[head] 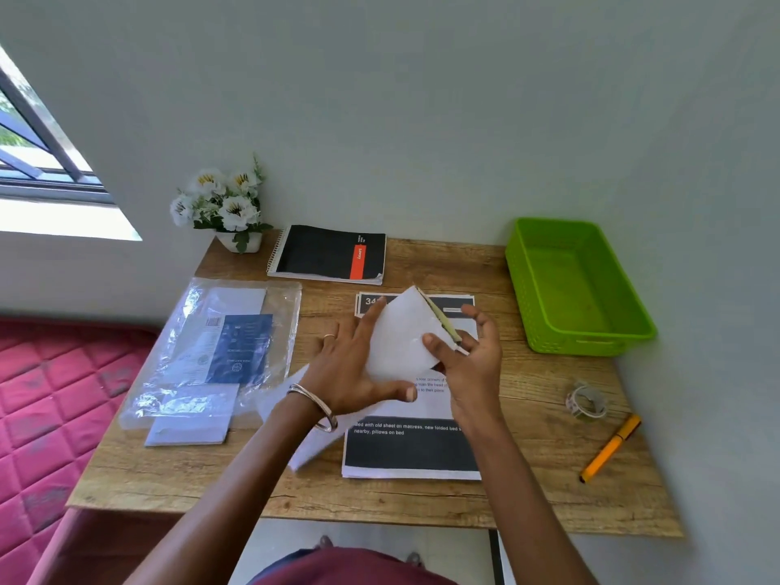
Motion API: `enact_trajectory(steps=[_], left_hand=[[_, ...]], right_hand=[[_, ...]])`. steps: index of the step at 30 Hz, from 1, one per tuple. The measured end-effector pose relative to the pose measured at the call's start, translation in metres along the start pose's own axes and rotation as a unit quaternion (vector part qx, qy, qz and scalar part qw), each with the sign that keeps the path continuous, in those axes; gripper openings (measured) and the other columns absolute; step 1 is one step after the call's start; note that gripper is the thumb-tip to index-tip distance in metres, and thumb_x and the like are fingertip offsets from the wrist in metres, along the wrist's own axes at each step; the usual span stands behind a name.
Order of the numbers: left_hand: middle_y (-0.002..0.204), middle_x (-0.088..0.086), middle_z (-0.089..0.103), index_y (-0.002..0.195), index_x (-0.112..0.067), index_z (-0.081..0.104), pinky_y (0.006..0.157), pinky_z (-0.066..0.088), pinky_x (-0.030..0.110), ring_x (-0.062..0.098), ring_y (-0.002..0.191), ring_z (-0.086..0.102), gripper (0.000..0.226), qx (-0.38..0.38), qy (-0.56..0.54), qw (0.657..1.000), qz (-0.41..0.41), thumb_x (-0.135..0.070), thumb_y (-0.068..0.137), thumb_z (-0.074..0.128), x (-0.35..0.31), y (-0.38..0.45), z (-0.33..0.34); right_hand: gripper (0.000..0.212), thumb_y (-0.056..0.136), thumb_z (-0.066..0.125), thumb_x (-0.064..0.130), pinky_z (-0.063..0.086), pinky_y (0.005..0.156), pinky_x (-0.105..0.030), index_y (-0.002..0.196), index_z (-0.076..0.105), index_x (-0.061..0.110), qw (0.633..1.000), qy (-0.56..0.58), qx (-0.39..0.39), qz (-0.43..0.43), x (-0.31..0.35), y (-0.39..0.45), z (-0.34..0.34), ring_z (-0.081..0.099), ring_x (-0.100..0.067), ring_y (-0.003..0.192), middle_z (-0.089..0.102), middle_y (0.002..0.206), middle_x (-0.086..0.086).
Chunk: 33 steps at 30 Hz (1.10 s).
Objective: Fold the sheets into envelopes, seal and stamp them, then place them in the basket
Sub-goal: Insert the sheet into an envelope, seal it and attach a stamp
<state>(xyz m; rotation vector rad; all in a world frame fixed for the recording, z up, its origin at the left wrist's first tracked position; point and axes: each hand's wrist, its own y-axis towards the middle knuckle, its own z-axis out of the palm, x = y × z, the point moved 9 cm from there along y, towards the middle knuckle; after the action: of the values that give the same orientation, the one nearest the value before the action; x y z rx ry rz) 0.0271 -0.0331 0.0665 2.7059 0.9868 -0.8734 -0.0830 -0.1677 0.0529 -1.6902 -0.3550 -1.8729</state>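
Observation:
A white sheet (401,335), partly folded with one flap raised to a point, lies at the middle of the wooden table (295,491) over a stack of printed pages (411,451). My left hand (352,365) lies flat on the sheet's left part with fingers spread. My right hand (468,356) holds the raised flap, thumb on its front and fingers behind its right edge. The green basket (548,314) stands empty at the back right. A roll of tape (586,401) and an orange pen (610,447) lie at the right.
A clear plastic packet of envelopes or paper (211,352) lies at the left, a black spiral notebook (329,253) at the back, and a pot of white flowers (223,204) in the back left corner. A red mattress (55,394) adjoins the table's left side.

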Motion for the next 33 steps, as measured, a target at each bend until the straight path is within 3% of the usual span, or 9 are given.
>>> enact_trajectory(steps=[4,7,10,13,16,19,25,29,33], left_hand=[[0.114,-0.007,0.053,0.136,-0.029,0.038,0.074,0.045,0.024,0.014,0.097,0.056,0.066,-0.027,-0.151,0.988,-0.025,-0.052,0.080,0.062,-0.007,0.006,-0.016],[0.094,0.003,0.068,0.116,-0.026,0.057,0.068,0.055,0.031,0.017,0.079,0.065,0.030,-0.089,-0.230,0.968,-0.051,-0.032,0.087,0.062,-0.003,0.015,-0.032],[0.083,0.001,0.065,0.123,-0.031,0.052,0.066,0.057,0.033,0.019,0.076,0.066,0.039,-0.064,-0.356,0.931,-0.043,-0.018,0.087,0.062,-0.008,0.023,-0.033],[0.104,0.001,0.063,0.119,-0.044,0.053,0.068,0.057,0.029,0.019,0.090,0.064,0.050,-0.052,-0.398,0.916,-0.001,-0.006,0.086,0.059,-0.023,0.028,-0.038],[0.111,-0.006,0.064,0.106,-0.035,0.064,0.068,0.052,0.017,0.010,0.097,0.061,0.040,-0.079,-0.379,0.922,-0.001,-0.001,0.085,0.058,-0.028,0.030,-0.042],[0.097,-0.010,0.070,0.087,-0.024,0.073,0.081,0.051,0.029,0.011,0.093,0.063,0.023,-0.114,-0.393,0.912,-0.042,-0.005,0.085,0.060,-0.024,0.029,-0.041],[0.091,-0.001,0.073,0.084,-0.016,0.076,0.086,0.053,0.038,0.020,0.091,0.066,0.016,-0.095,-0.477,0.870,-0.077,-0.017,0.086,0.060,-0.026,0.025,-0.033],[0.078,0.001,0.071,0.084,-0.016,0.074,0.071,0.055,0.031,0.020,0.075,0.066,0.006,-0.125,-0.437,0.886,-0.090,-0.020,0.081,0.070,-0.022,0.027,-0.039],[0.059,-0.011,0.063,0.107,-0.020,0.063,0.066,0.055,0.025,0.008,0.063,0.062,0.035,-0.139,-0.405,0.899,-0.085,-0.014,0.075,0.076,-0.021,0.027,-0.045]], right_hand=[[0.041,0.075,0.076,0.002,0.058,0.065,-0.038,0.109,0.061,0.020,0.999,0.044,-0.027,0.000,0.003,0.005,-0.008,0.071,-0.022,0.081,0.073,0.095,-0.008],[0.026,0.079,0.073,0.004,0.055,0.063,-0.034,0.098,0.068,0.019,0.999,0.030,0.006,-0.035,0.015,0.006,-0.003,0.069,-0.020,0.079,0.074,0.091,-0.006],[0.019,0.080,0.071,0.003,0.054,0.062,-0.030,0.095,0.071,0.016,0.998,0.022,0.045,-0.050,0.025,0.005,0.005,0.066,-0.015,0.076,0.074,0.087,-0.002],[0.017,0.081,0.070,0.004,0.056,0.062,-0.028,0.096,0.072,0.012,0.996,0.026,0.077,-0.047,0.032,0.003,0.010,0.068,-0.016,0.074,0.073,0.086,-0.002],[0.013,0.082,0.070,0.012,0.053,0.058,-0.027,0.094,0.073,0.009,0.994,0.033,0.093,-0.044,0.034,0.001,0.012,0.065,-0.016,0.070,0.073,0.080,-0.003],[0.017,0.080,0.070,0.024,0.052,0.058,-0.028,0.088,0.075,0.010,0.995,0.043,0.087,-0.035,0.035,0.001,0.010,0.064,-0.015,0.070,0.073,0.079,-0.004],[0.018,0.077,0.074,0.006,0.053,0.061,-0.030,0.095,0.072,0.007,0.996,0.060,0.056,-0.040,0.035,0.004,0.005,0.064,-0.019,0.071,0.072,0.081,-0.007],[0.025,0.079,0.073,0.002,0.054,0.060,-0.030,0.103,0.067,0.007,0.996,0.065,0.047,-0.032,0.036,0.003,0.006,0.066,-0.021,0.072,0.073,0.084,-0.011],[0.013,0.079,0.075,0.013,0.055,0.065,-0.033,0.091,0.072,0.009,0.997,0.003,0.075,-0.026,0.039,0.002,0.014,0.067,-0.024,0.075,0.073,0.087,-0.012]])
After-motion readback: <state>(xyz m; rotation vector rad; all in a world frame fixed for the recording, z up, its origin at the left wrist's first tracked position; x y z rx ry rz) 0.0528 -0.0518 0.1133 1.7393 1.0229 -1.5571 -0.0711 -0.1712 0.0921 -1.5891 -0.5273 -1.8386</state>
